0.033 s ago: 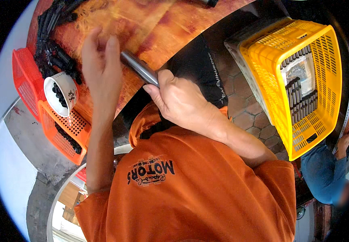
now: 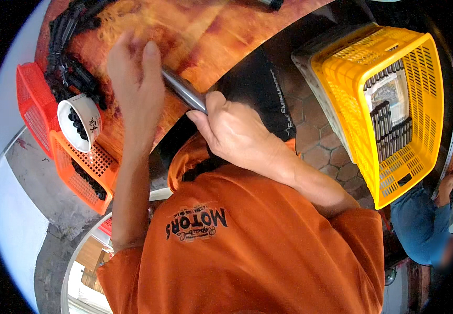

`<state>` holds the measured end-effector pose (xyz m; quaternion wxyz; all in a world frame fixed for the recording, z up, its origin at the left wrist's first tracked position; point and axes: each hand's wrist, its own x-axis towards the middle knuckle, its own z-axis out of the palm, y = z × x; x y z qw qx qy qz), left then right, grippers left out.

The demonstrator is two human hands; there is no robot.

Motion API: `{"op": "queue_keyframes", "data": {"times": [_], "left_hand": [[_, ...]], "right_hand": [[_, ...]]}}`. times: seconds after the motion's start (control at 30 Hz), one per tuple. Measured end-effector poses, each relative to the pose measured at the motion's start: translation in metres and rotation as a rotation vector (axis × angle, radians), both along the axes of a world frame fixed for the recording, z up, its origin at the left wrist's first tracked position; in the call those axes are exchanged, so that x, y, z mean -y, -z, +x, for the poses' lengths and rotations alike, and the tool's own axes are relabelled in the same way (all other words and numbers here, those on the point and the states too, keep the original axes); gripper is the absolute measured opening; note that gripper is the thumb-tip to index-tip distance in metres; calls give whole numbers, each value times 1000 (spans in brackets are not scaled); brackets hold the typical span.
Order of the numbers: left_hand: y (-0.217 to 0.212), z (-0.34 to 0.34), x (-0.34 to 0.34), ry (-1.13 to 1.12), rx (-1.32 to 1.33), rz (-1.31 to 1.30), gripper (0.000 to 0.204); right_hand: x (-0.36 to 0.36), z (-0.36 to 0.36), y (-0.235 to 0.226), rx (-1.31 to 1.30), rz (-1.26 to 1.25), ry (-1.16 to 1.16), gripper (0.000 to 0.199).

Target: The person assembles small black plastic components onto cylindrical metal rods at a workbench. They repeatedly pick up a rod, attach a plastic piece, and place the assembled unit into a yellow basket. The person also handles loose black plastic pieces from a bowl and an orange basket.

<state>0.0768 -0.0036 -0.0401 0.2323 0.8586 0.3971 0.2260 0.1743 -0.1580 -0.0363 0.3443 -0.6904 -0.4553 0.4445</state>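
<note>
My right hand [image 2: 239,128] is closed around one end of a dark grey, shiny tube [image 2: 183,88], which slants up to the left over the table's edge. Beside the tube's far end is my left hand [image 2: 138,86], blurred, its thumb and fingers stretched out and apart. Whether the palm touches the tube I cannot tell. To its left, a white paper cup [image 2: 93,119] leans toward me with small black pieces [image 2: 77,124] inside. Several slim black parts [image 2: 80,78] lie heaped on the table behind the cup.
An orange basket [image 2: 69,183] holding black pieces and a red basket [image 2: 30,99] adjoin the table [image 2: 200,31] on the left. At right, a yellow crate [image 2: 433,115] contains several dark tubes [image 2: 386,128] and stands against a grey crate [image 2: 307,57]. A person in blue [image 2: 417,225] is beyond it.
My left hand has shifted slightly right, and its edge covers a little more of the tube's far end. The right hand keeps its hold in the same place.
</note>
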Motion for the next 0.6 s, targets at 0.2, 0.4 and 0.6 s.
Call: {"op": "queue_keyframes", "data": {"times": [0.2,0.4,0.6], "left_hand": [[22,25,0,72,-76,200,50],[20,29,-2,117,-125,151,51],[17,32,0,96,-94,27,52]], "right_hand": [[-4,6,3,-28,-90,-114,41],[-7,8,4,-73,-102,-134,41],[-8,12,6,-109,-125,-169,41]]}}
